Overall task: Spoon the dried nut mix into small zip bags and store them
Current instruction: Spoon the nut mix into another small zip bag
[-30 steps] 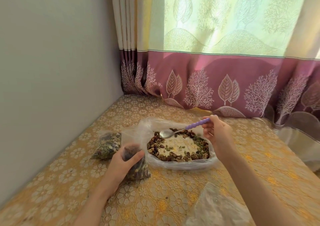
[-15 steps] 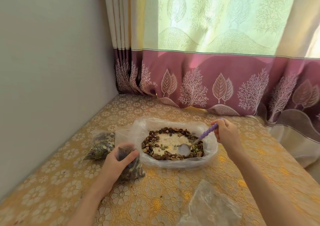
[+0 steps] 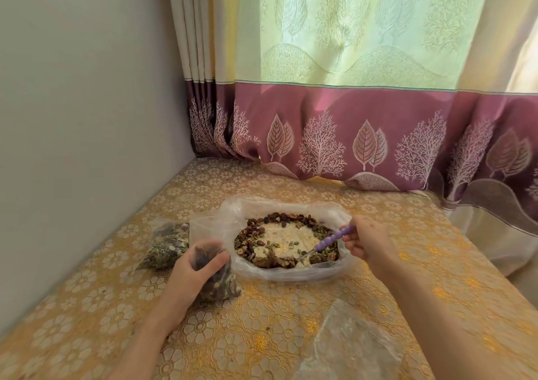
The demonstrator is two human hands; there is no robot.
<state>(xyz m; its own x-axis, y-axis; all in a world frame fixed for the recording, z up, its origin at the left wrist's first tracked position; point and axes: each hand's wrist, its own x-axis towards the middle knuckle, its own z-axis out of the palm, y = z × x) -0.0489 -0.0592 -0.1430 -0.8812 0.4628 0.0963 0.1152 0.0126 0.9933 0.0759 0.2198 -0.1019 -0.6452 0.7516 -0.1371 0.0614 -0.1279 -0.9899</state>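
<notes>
So the person's left hand (image 3: 190, 274) is wrapped around a small zip bag (image 3: 217, 280) that's already partly filled with the mix, fingers and thumb curled round its upper part, the bag standing on the table (image 3: 378, 263) just left of the big bag. The right hand (image 3: 365, 241) pinches the purple beaded handle of a spoon (image 3: 329, 241), and the spoon slopes down to the left with its bowl end dug into the nuts at the near side, so the bowl itself is mostly hidden. The nut mix (image 3: 262, 239) sits in a big clear plastic bag (image 3: 291, 204) with its top rolled open, lying flat in the middle of the table; the nuts form a ring round a pale bare patch in the centre, browns and dark reds with some green seeds in there. Another filled bag (image 3: 167, 244) lies further left, near the wall (image 3: 87, 117), a bit apart from the one being held. Empty clear bags (image 3: 349, 347) lie at the near edge between the two forearms. The table has a gold floral cover, and a curtain (image 3: 349, 117) with a purple tree-print band hangs at the back
</notes>
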